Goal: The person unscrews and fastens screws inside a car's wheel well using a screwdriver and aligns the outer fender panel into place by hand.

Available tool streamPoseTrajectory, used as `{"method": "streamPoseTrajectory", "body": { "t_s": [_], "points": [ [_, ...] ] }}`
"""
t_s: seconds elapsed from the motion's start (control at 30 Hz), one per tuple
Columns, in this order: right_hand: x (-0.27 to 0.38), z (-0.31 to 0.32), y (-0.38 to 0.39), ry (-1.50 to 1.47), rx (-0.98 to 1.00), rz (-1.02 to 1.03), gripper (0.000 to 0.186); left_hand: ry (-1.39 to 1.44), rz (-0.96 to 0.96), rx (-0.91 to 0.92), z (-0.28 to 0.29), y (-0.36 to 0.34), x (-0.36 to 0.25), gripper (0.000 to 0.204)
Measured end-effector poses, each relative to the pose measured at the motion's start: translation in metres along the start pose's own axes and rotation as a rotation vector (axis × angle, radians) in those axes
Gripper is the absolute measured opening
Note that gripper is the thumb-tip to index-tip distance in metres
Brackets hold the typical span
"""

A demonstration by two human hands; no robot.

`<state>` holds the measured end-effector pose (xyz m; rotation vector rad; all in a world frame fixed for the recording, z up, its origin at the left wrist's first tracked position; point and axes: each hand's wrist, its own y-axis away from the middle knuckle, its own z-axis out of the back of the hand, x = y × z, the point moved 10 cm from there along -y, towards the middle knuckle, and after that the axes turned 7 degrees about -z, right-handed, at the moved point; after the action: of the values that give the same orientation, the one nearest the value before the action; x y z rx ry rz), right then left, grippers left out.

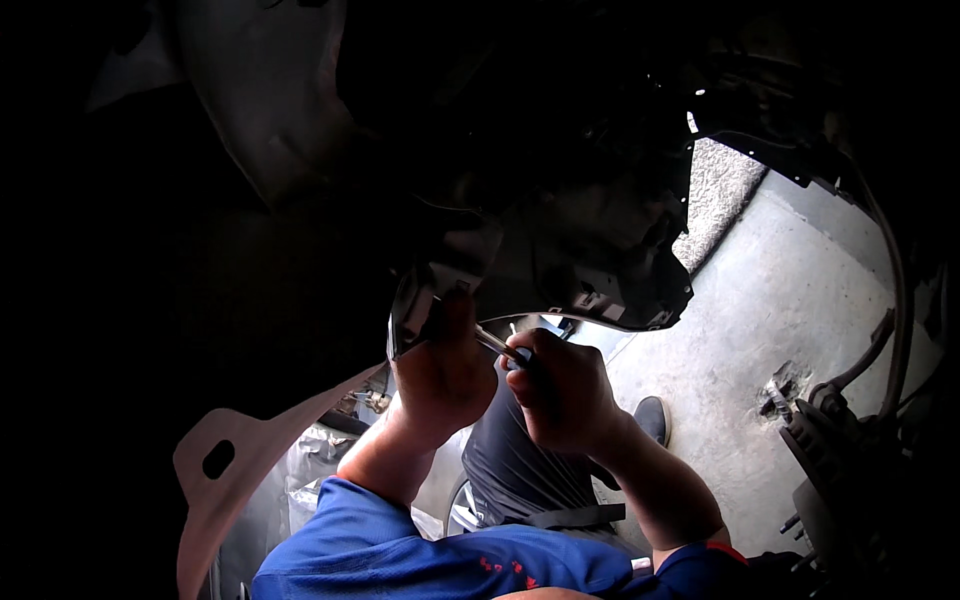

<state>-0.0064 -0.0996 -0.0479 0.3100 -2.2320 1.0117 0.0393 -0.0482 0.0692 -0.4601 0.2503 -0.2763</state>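
My right hand [565,390] is closed around a tool with a shiny metal shaft [497,343] and a rounded bluish-grey end; its exact kind is not clear. The shaft slants up and left to my left hand [450,378]. That hand is raised against the lower edge of a dark wheel-arch liner [580,285], beside a pale bracket-like piece [408,312]. Its fingers look curled, but deep shadow covers their tips and whatever lies within them. The tool's far end is also hidden there.
A pale body panel [235,470] with an oval hole curves along the lower left. Dark suspension parts [815,435] and a hose [895,300] stand at the right. Below lie a grey concrete floor [700,370], a light mat [718,190] and a dark shoe [652,418].
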Motion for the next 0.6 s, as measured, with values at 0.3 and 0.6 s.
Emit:
{"method": "streamPoseTrajectory", "body": {
  "t_s": [0.3, 0.6],
  "points": [
    [-0.029, -0.027, -0.015, -0.616, 0.461, -0.224, 0.051, -0.252, -0.020, 0.014, -0.003, -0.020, -0.019, 0.043],
    [-0.040, -0.038, -0.008, -0.957, 0.639, -0.441, 0.045, 0.278, 0.060, -0.051, -0.003, -0.003, 0.010, 0.059]
  ]
}}
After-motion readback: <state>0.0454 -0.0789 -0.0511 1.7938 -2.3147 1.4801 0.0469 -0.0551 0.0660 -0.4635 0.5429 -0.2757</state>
